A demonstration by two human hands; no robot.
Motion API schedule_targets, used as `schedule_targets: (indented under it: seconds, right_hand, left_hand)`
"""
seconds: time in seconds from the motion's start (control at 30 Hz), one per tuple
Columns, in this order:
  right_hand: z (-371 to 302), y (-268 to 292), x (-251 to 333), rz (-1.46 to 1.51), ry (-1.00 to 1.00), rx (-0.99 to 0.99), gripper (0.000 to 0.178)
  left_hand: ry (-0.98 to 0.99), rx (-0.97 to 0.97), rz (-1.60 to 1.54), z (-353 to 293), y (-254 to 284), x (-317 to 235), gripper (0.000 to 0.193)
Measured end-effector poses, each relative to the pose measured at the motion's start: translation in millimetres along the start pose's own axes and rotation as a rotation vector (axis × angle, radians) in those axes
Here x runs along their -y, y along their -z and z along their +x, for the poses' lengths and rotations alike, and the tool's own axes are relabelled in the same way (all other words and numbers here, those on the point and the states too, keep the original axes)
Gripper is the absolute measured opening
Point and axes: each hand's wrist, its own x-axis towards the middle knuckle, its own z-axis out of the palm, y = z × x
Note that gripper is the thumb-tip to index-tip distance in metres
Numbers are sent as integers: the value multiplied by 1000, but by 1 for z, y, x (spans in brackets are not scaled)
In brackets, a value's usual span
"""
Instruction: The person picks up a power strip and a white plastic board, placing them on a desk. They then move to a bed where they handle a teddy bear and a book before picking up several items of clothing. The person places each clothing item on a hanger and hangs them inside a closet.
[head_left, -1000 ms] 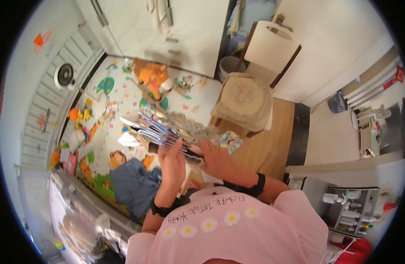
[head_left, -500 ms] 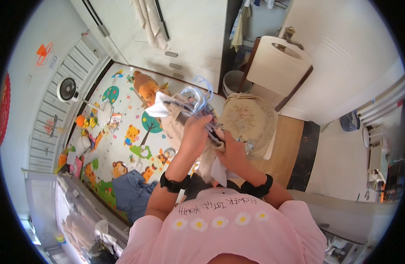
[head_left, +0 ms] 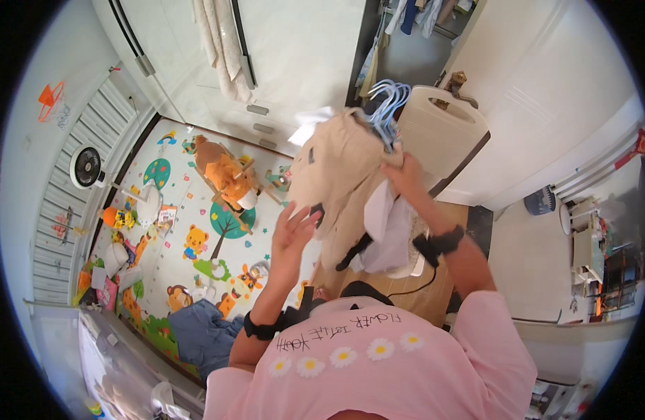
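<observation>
My right hand (head_left: pixel 406 176) is closed around the neck of a bundle of clothes, just below the hooks of several light-blue clothes hangers (head_left: pixel 387 105). From it hangs a beige garment (head_left: pixel 340 168), spread wide to the left, with a white garment (head_left: pixel 389 227) below my wrist. A dark strip of cloth (head_left: pixel 355 252) shows at the lower end. My left hand (head_left: pixel 293 227) is off the bundle, fingers apart, beside the left edge of the beige garment. Both wrists wear black bands. The hangers' bodies are hidden inside the clothes.
A folding chair (head_left: pixel 445 133) stands behind the clothes by the white door. Ahead is a white wardrobe (head_left: pixel 301 56), its right section open on hanging clothes. On the patterned play mat (head_left: pixel 203 269) are a rocking horse (head_left: pixel 224 171), a white fan (head_left: pixel 88 166) and blue denim (head_left: pixel 207 332).
My left hand has let go of the bundle and moved down and left. My right hand has lifted the bundle up and right, so the clothes hang spread out, hooks upward.
</observation>
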Motion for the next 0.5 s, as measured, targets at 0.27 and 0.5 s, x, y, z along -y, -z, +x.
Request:
schedule_targets:
  seconds: [0.27,0.5]
  right_hand:
    - [192,4,-26,-72,-141,47,27]
    - [320,-20,-65,-527,309,153,10]
  left_hand:
    - [12,-499,77,-42,101,48,54]
    - [17,-751,81,-62,113,75,51]
